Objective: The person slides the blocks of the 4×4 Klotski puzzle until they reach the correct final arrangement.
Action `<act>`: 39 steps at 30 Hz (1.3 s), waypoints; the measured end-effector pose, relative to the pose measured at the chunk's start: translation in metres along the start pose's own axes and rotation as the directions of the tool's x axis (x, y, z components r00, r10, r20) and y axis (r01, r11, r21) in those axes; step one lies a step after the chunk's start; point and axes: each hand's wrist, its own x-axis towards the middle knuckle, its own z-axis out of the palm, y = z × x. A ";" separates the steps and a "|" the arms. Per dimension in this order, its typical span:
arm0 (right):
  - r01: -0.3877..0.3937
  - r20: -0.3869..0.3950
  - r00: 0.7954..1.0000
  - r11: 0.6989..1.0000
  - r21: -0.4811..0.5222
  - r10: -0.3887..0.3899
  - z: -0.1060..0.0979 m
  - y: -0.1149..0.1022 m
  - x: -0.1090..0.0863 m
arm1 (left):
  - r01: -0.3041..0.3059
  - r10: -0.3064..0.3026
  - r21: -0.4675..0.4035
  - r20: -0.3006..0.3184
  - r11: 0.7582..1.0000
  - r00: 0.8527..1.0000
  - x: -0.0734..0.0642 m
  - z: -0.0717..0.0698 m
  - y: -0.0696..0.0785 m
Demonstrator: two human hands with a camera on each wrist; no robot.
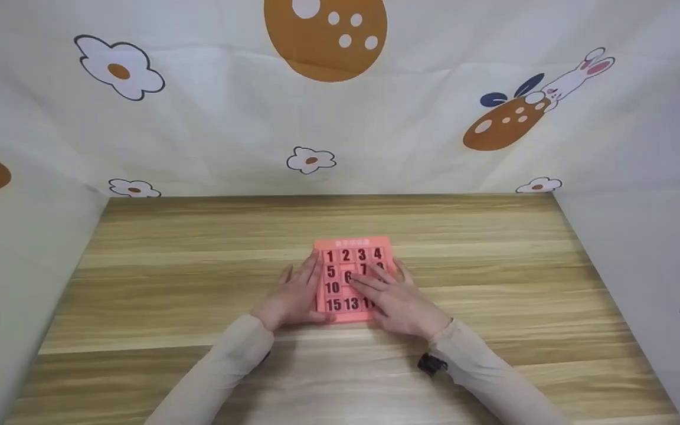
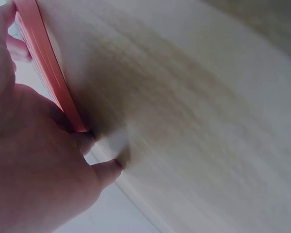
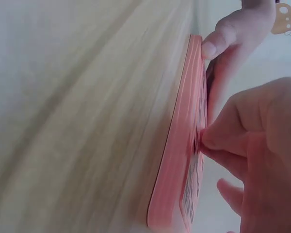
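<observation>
A pink sliding number puzzle (image 1: 352, 242) lies flat on the table, its tiles bearing dark numerals. The top row reads 1, 2, 3, 4, and the 6 tile (image 1: 347, 277) sits a little lower than the 5 beside it. My left hand (image 1: 293, 298) holds the puzzle's left side, thumb on the near left corner and fingers along the edge. With extended fingers, my right hand (image 1: 402, 301) reaches over the right half and touches the tiles by the 6. It covers several tiles. In the right wrist view, its fingertips (image 3: 211, 138) press on the puzzle's face.
The wood-grain table (image 1: 198, 265) spreads around the puzzle. Pale patterned cloth (image 1: 216, 118) stands along its back and both sides. A black strap (image 1: 432, 364) hangs at the right wrist.
</observation>
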 end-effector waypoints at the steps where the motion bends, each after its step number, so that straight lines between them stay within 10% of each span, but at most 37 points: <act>1: -0.007 -0.001 1.000 1.000 -0.010 0.007 0.000 0.001 0.003 | 0.004 -0.004 0.001 0.007 1.000 1.000 0.000 0.000 0.000; 28: 0.164 -0.198 0.970 0.982 0.098 -0.142 0.009 0.009 -0.008 | 0.017 -0.017 -0.010 0.015 1.000 1.000 0.001 -0.001 0.001; 39: 0.195 -0.149 0.972 0.976 0.098 -0.180 0.008 0.000 -0.013 | 0.008 -0.008 0.010 0.005 1.000 1.000 0.001 -0.001 0.001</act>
